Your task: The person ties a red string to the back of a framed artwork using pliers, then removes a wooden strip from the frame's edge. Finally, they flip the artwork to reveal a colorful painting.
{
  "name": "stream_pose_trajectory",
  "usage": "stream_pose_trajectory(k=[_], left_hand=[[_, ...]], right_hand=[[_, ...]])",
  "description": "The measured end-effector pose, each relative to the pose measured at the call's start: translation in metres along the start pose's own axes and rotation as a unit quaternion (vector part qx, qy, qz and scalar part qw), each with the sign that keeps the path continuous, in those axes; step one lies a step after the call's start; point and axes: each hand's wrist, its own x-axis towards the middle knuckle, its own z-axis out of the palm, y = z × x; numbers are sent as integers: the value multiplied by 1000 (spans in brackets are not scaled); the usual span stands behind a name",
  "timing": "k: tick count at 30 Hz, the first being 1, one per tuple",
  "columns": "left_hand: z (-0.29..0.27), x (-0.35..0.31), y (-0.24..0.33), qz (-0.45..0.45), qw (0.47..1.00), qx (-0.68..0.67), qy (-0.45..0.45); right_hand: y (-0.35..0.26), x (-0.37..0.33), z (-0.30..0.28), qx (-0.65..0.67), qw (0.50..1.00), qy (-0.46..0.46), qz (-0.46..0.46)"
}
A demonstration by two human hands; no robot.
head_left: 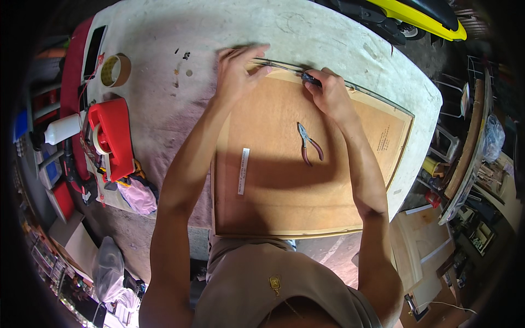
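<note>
Now right-hand fingers (319,82) pinch dark tool (309,80).

A worn, whitish cloth-covered tabletop (306,30) fills the upper middle of the frame. A large brown wooden backing board in a pale frame (284,180) lies flat at centre, reaching past the tabletop's lower edge. At upper left sit a roll of tan tape (115,70) and a few small dark bits (181,54); a red tape dispenser (112,136) rests at the left edge.
</note>
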Motion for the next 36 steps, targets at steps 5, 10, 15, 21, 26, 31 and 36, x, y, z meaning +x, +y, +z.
stream_pose_trajectory(k=[5,10,15,21,26,31,36], left_hand=[[-19,8,-6,-122,977,-159,-76],[-34,21,-10,-174,952,-210,139],[-88,33,-11,-176,869,-293,358],[-107,25,-25,-127,938,-197,256],[-60,30,-9,-145,975,-128,105],[-25,54,9,-206,942,-156,-214],[-24,23,9,75,971,145,-176]], right_hand=[[-2,69,-9,40,998,20,32],[-39,144,44,410,895,68,164],[-141,89,109,-128,978,-78,-147],[-30,-36,62,-186,928,-89,-310],[15,22,-32,-342,931,55,-118],[-11,92,11,-136,989,-63,19],[-15,70,10,-161,979,-69,106]])
